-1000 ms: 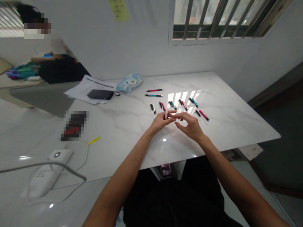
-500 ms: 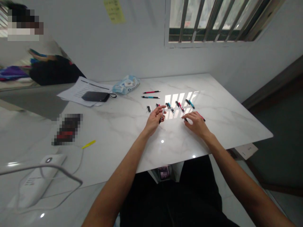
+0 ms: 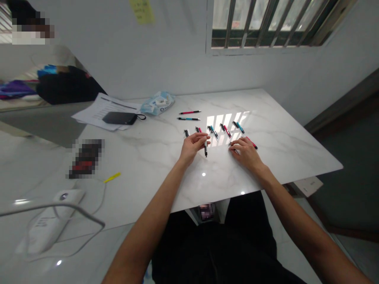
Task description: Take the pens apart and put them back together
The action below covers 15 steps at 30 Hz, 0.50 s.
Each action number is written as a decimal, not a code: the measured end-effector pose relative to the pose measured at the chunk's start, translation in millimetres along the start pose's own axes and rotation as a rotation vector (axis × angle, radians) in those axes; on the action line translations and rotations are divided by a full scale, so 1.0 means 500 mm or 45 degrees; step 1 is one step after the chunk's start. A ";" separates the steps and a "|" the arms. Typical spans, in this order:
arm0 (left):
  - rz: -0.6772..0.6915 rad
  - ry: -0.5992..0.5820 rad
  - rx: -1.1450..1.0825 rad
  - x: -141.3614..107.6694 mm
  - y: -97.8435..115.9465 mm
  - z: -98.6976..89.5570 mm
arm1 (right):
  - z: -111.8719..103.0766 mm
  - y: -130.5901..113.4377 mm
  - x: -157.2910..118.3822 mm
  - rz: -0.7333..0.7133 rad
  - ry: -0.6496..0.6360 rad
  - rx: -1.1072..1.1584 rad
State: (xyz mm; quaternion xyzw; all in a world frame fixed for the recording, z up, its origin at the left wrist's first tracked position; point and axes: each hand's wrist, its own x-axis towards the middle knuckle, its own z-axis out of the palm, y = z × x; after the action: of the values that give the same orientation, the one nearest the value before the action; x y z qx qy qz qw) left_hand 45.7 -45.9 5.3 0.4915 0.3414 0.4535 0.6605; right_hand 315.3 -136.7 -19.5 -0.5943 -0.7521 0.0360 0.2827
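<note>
Just above the white marble table [image 3: 284, 134], the left hand [image 3: 192, 146] pinches one black-and-white pen [image 3: 205, 150]; the right hand [image 3: 246, 154], fingers spread, rests beside one red pen [image 3: 252, 142].

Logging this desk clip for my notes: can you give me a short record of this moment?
Left hand: holds a black-and-white pen
Right hand: fingers resting over a pen, beside a red pen
Surface: white marble table
Rest: more pens, papers, black pouch

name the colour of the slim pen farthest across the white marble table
Pen: red and black, head view
</note>
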 end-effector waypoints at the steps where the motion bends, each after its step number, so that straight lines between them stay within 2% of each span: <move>1: 0.000 0.014 -0.008 0.000 -0.001 0.000 | -0.002 -0.003 0.000 0.013 0.020 0.004; 4: 0.009 0.068 -0.005 0.002 -0.003 0.001 | -0.008 -0.027 -0.002 0.065 0.139 0.107; 6: 0.002 0.094 0.005 0.002 -0.003 0.002 | -0.009 -0.059 -0.004 0.145 0.207 0.294; 9: -0.029 0.098 0.010 0.000 -0.002 0.004 | -0.001 -0.119 -0.006 0.317 0.167 0.731; 12: -0.048 0.074 0.023 -0.003 -0.002 0.007 | 0.013 -0.168 -0.005 0.410 0.112 1.112; 15: -0.061 0.011 0.048 -0.006 -0.005 0.009 | 0.021 -0.185 0.006 0.461 0.222 1.178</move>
State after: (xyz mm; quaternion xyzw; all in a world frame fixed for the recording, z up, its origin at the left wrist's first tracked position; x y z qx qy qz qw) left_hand 49.3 -50.6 4.2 0.4936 0.3643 0.4332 0.6603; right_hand 229.1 -158.0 9.1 -0.5286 -0.5157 0.3642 0.5674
